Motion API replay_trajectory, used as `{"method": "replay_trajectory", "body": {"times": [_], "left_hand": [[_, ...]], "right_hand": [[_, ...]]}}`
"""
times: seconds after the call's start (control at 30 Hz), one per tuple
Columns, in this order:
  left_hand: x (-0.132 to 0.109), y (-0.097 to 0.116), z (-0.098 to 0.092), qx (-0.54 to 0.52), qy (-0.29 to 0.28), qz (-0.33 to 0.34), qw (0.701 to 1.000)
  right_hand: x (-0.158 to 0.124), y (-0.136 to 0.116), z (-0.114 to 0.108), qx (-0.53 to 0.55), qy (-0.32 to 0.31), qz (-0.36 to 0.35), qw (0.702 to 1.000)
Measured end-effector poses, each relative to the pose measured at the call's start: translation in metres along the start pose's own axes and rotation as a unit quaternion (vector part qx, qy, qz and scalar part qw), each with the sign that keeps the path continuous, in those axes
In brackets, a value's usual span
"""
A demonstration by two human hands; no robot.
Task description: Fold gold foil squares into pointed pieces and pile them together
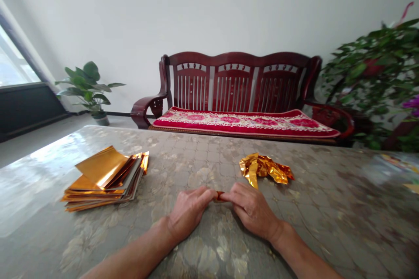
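Note:
Between my two hands is a small piece of orange-gold foil paper [219, 196], mostly covered by the fingers. My left hand [191, 209] is closed on its left end, and my right hand [250, 207] pinches its right end. Both hands rest low over the table, close together. Just beyond my right hand lies some crumpled gold foil paper [270, 169]. Off to the left sits an uneven stack of gold foil sheets [98, 187], with one sheet tilted across the top.
The table [203, 255] has a patterned, glossy cover. Behind it stands a dark red wooden bench [232, 83] with a floral cushion [242, 121]. A plastic bag [386, 168] lies at the right edge. Potted plants [88, 85] flank the bench.

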State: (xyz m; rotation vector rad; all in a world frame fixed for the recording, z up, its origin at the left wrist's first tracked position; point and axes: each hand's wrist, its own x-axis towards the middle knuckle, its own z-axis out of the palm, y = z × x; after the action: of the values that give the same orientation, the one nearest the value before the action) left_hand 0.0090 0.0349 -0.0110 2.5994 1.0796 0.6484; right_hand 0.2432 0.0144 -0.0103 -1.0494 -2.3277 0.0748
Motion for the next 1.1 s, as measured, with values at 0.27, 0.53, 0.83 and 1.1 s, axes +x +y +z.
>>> {"method": "replay_trajectory", "body": {"times": [0.27, 0.53, 0.83, 1.1], "left_hand": [[0.003, 0.000, -0.005, -0.030, -0.018, 0.003, 0.999], [0.004, -0.002, -0.002, -0.043, 0.001, 0.002, 0.999], [0.006, -0.006, 0.007, -0.060, 0.039, -0.071, 0.995], [0.006, -0.007, 0.005, -0.081, 0.029, -0.032, 0.996]], "right_hand": [[0.003, -0.006, -0.007, -0.007, -0.057, -0.007, 0.998], [0.004, -0.006, -0.008, 0.010, -0.046, -0.024, 0.999], [0.000, -0.002, -0.005, -0.005, -0.032, -0.023, 0.999], [0.000, -0.001, 0.001, 0.000, -0.019, -0.008, 1.000]]}}
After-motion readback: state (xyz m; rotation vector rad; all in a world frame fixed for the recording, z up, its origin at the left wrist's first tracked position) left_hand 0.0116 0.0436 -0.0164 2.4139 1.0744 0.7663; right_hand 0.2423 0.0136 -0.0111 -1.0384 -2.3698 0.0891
